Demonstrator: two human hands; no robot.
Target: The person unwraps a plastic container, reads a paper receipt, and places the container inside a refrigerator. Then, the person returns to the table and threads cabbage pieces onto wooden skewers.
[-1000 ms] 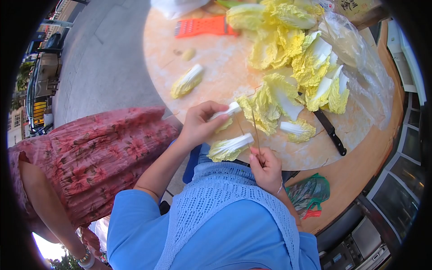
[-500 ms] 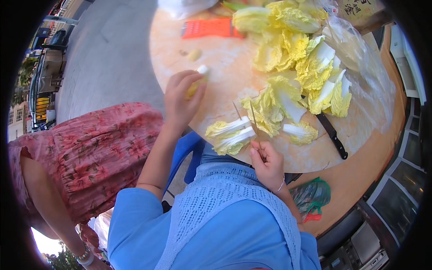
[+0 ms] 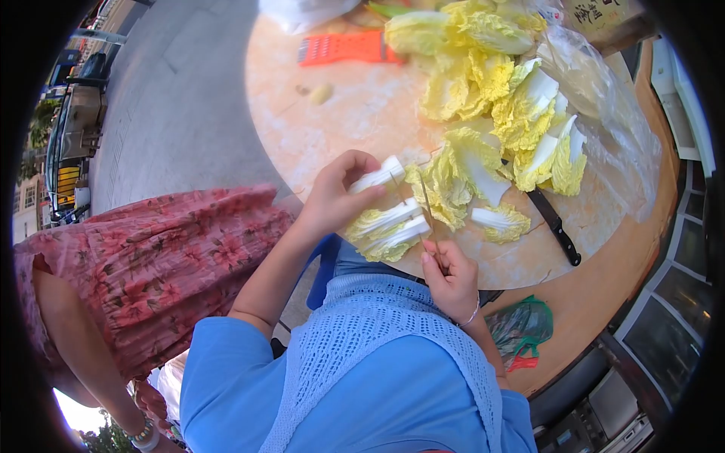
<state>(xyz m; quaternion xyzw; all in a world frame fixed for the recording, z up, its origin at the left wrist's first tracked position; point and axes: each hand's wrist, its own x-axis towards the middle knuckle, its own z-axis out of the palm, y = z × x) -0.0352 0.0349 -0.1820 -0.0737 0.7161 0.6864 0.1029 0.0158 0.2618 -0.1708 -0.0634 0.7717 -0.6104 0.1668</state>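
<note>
My left hand pinches a piece of napa cabbage, its white stem end pointing at the tips of two thin skewers. Low over the table's near edge, my right hand grips the skewers by their lower ends, and they spread apart in a V. Cut cabbage pieces lie at the skewers with their white ends against them; how far they are pierced is hard to see. Just right of the skewers are a larger cabbage leaf and a small cut piece.
The round table holds a pile of cabbage leaves, an orange grater, a black-handled knife and a clear plastic bag. A person in a pink floral dress is at my left. A green bag lies below right.
My left hand has moved right and toward me, bringing the cabbage piece from the table's left side to the skewers. My right hand has stayed almost still with the skewers.
</note>
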